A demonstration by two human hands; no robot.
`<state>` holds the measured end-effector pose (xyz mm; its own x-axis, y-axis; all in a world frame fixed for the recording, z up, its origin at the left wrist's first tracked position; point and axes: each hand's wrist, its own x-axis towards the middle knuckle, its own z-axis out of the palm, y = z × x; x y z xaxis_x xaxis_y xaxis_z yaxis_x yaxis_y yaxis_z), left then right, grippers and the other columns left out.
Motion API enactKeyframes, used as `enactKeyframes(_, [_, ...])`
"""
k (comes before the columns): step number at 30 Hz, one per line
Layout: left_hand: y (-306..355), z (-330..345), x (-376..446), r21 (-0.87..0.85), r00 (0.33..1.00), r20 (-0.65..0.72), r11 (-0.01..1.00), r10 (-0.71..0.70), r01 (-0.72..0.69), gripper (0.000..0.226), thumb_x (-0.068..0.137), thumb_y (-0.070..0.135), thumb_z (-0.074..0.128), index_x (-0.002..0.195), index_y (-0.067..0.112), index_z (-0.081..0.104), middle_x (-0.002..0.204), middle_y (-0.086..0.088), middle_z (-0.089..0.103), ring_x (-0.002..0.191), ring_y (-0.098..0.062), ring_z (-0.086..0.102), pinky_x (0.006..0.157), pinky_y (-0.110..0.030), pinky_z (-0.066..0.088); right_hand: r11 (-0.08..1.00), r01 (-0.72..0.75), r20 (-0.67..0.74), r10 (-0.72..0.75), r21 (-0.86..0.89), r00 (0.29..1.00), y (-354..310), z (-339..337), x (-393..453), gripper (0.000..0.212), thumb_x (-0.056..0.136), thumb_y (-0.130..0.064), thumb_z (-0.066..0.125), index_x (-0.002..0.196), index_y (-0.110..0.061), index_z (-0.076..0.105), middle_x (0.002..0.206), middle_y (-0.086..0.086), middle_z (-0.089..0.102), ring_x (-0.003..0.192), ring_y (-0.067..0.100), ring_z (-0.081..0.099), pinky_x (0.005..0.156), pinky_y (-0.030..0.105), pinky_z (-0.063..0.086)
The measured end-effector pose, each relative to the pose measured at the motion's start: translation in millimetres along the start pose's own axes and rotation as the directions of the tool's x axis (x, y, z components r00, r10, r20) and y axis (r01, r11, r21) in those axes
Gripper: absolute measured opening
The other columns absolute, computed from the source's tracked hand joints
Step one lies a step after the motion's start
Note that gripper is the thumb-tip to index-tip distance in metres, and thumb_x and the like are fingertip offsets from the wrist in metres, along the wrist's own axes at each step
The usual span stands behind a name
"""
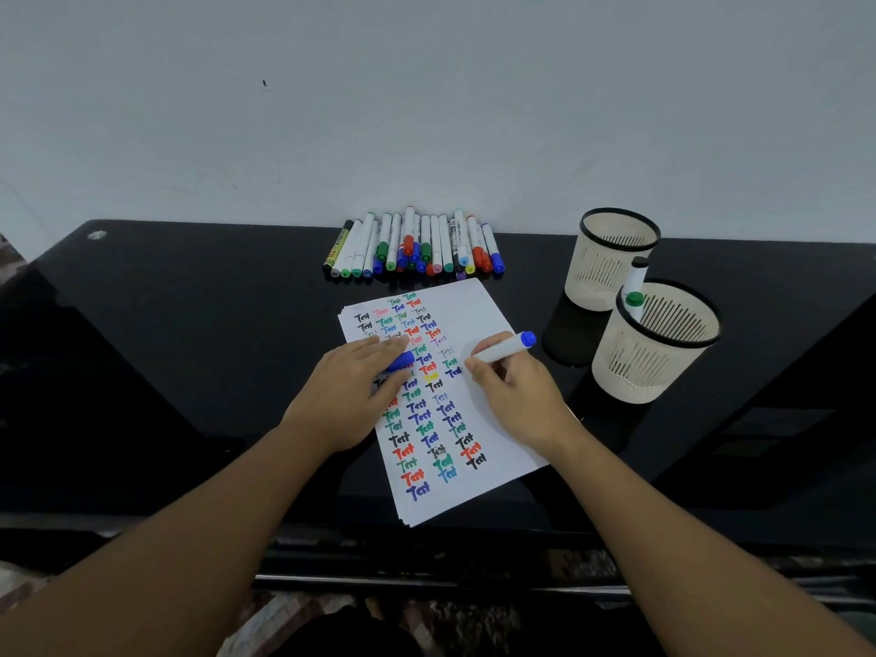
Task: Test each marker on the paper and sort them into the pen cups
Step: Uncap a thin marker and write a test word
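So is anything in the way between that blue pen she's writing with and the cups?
Nothing visible. The blue marker in the right hand has bare paper and table between it and the near cup.

Home desk: glossy black table [189,324], plain wall [426,87], patterned floor [284,618].

glossy black table [189,372], pale grey wall [426,111] behind it, patterned floor [284,618] below
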<state>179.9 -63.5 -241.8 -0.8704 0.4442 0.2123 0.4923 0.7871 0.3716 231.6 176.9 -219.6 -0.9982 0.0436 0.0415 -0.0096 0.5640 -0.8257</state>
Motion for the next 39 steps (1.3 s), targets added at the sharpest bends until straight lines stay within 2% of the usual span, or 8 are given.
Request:
enactKeyframes(10, [-1, 0, -4, 0.047, 0.992, -0.128, 0.999, -0.02, 0.026, 0.042, 0.099, 0.045, 0.058, 0.132, 0.022, 0.066, 0.123, 0.006, 0.06, 0.116, -0.012, 0.046, 0.097, -0.03, 0.042, 0.961, 0.044, -0.11, -0.014, 0.273, 0.994, 2, -3, -3, 0.012, 0.106, -0.027, 0.058, 0.117, -0.033, 0.059, 0.091, -0.006, 0.065, 0.084, 0.008, 0.065, 0.086, 0.032, 0.054])
enactKeyframes(13, [0, 0, -4, 0.051, 0.987, -0.161, 0.999, -0.009, 0.017, 0.037, 0.098, 0.042, 0.061, 0.128, 0.022, 0.067, 0.11, 0.008, 0.058, 0.104, -0.01, 0.045, 0.086, -0.027, 0.04, 0.979, 0.032, -0.079, -0.016, 0.202, 0.997, 2, -2, -4, 0.014, 0.108, -0.024, 0.054, 0.112, -0.034, 0.062, 0.084, -0.008, 0.067, 0.082, 0.004, 0.063, 0.087, 0.035, 0.054])
enactKeyframes(19, [2, -1, -7, 0.037, 0.983, -0.18, 0.999, 0.025, -0.019, 0.032, 0.1, 0.033, 0.061, 0.128, 0.019, 0.066, 0.107, 0.007, 0.065, 0.096, -0.008, 0.046, 0.081, -0.027, 0.039, 0.998, -0.012, 0.231, -0.004, 0.068, 0.973, -8, -15, 1, 0.077, 0.099, 0.007, 0.048, 0.153, -0.046, 0.032, 0.141, -0.019, 0.05, 0.131, -0.003, 0.044, 0.092, 0.012, 0.04])
enactKeyframes(22, [2, 0, -7, 0.017, 0.982, -0.183, 0.999, 0.038, -0.035, 0.031, 0.101, 0.029, 0.06, 0.129, 0.019, 0.064, 0.111, 0.005, 0.067, 0.098, -0.009, 0.049, 0.082, -0.027, 0.039, 0.981, 0.001, 0.194, -0.039, 0.193, 0.98, -15, -14, 4, 0.057, 0.105, -0.009, 0.047, 0.148, -0.045, 0.043, 0.139, -0.018, 0.053, 0.129, -0.001, 0.05, 0.106, 0.026, 0.04])
enactKeyframes(26, [2, -2, -9, 0.0, 0.981, -0.193, 1.0, 0.026, -0.027, 0.032, 0.102, 0.028, 0.059, 0.132, 0.019, 0.063, 0.115, 0.003, 0.069, 0.101, -0.012, 0.054, 0.084, -0.027, 0.039, 0.961, 0.002, 0.053, -0.017, 0.277, 0.998, -26, -11, 12, 0.029, 0.109, -0.026, 0.052, 0.131, -0.045, 0.052, 0.13, -0.006, 0.063, 0.089, 0.009, 0.074, 0.094, 0.038, 0.061])
enactKeyframes(29, [5, -2, -11, -0.017, 0.98, -0.199, 1.0, 0.003, -0.006, 0.033, 0.102, 0.028, 0.058, 0.134, 0.018, 0.062, 0.118, 0.003, 0.069, 0.104, -0.013, 0.055, 0.086, -0.027, 0.039, 0.998, 0.065, 0.151, -0.063, -0.013, 0.987, -23, -13, 16, 0.046, 0.106, -0.027, 0.058, 0.141, -0.044, 0.033, 0.137, -0.003, 0.064, 0.091, 0.013, 0.073, 0.093, 0.039, 0.06])
enactKeyframes(32, [6, -3, -12, -0.022, 0.978, -0.207, 1.0, -0.016, 0.012, 0.035, 0.103, 0.028, 0.057, 0.136, 0.019, 0.061, 0.121, 0.002, 0.068, 0.106, -0.013, 0.055, 0.087, -0.025, 0.038, 0.911, 0.169, 0.171, -0.111, -0.377, 0.979, -15, -14, 20, 0.03, 0.104, -0.033, 0.061, 0.133, -0.033, 0.051, 0.131, -0.008, 0.068, 0.106, 0.014, 0.066, 0.093, 0.044, 0.058])
enactKeyframes(39, [6, -3, -12, -0.022, 0.978, -0.208, 1.0, -0.005, 0.001, 0.034, 0.104, 0.029, 0.056, 0.136, 0.019, 0.06, 0.121, 0.002, 0.068, 0.107, -0.013, 0.056, 0.088, -0.026, 0.041, 0.88, 0.232, 0.198, -0.162, -0.414, 0.967, -10, -13, 24, 0.03, 0.105, -0.034, 0.06, 0.134, -0.039, 0.06, 0.127, -0.008, 0.067, 0.107, 0.013, 0.061, 0.091, 0.042, 0.056])
